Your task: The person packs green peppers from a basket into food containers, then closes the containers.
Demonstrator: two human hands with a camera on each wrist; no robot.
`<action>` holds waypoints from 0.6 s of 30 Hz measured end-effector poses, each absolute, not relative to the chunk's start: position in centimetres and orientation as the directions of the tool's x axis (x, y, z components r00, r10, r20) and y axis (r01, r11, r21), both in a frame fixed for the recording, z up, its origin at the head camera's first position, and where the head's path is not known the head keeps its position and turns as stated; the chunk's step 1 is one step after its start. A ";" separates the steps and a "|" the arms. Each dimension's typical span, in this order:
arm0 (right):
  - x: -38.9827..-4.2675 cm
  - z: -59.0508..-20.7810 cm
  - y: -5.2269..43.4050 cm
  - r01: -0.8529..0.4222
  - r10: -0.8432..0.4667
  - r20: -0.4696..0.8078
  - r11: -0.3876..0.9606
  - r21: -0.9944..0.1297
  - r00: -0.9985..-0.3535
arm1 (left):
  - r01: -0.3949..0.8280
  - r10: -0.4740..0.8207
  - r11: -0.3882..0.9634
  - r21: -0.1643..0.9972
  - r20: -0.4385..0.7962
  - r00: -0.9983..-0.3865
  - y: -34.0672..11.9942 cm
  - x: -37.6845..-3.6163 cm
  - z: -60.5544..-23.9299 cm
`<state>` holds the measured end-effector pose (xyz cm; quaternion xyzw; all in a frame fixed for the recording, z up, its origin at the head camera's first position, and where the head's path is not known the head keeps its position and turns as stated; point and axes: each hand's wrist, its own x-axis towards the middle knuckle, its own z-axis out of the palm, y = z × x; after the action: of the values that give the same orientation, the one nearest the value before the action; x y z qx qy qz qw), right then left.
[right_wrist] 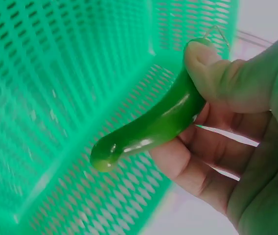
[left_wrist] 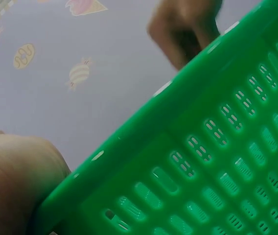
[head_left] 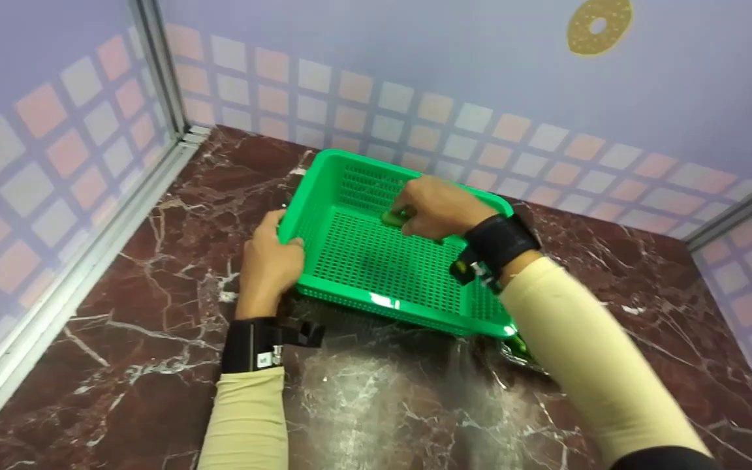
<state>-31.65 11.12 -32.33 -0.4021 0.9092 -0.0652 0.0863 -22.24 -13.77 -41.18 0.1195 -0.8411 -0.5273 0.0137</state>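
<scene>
A green plastic basket (head_left: 376,261) with slotted walls and floor sits on the marbled surface. At its left side my left hand (head_left: 270,261) grips the rim, thumb over the top and fingers outside. In the left wrist view, part of that hand (left_wrist: 21,181) shows beside the slotted wall (left_wrist: 217,142). My right hand (head_left: 438,209) is over the inside of the basket, toward the back. It pinches a glossy, curved green vegetable (right_wrist: 153,122) between thumb and fingers. A thin loop of thread (right_wrist: 218,33) shows at the vegetable's upper end.
Partly hidden by the basket's front right corner and my right sleeve, some green items (head_left: 518,346) lie in shiny wrapping or a tray. Behind the basket stands a tile-patterned wall (head_left: 415,98), and a metal-framed panel (head_left: 154,85) rises on the left.
</scene>
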 end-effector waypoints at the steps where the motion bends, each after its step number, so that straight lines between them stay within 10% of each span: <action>1: -31.3 -31.6 11.6 -0.712 -0.735 -0.101 0.676 -0.192 -0.670 | -0.188 -0.217 0.424 0.886 -0.102 -0.971 -14.0 -22.2 -41.1; 18: -28.1 -26.8 21.6 -0.534 -0.570 -0.105 0.808 -0.248 -0.815 | -0.227 -0.208 0.416 0.881 -0.151 -0.966 -18.8 -22.4 -40.9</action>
<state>-28.08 21.63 -26.83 -0.2915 0.9468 -0.1041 0.0877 -22.43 -18.75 -40.87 0.1292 -0.8413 -0.5248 -0.0090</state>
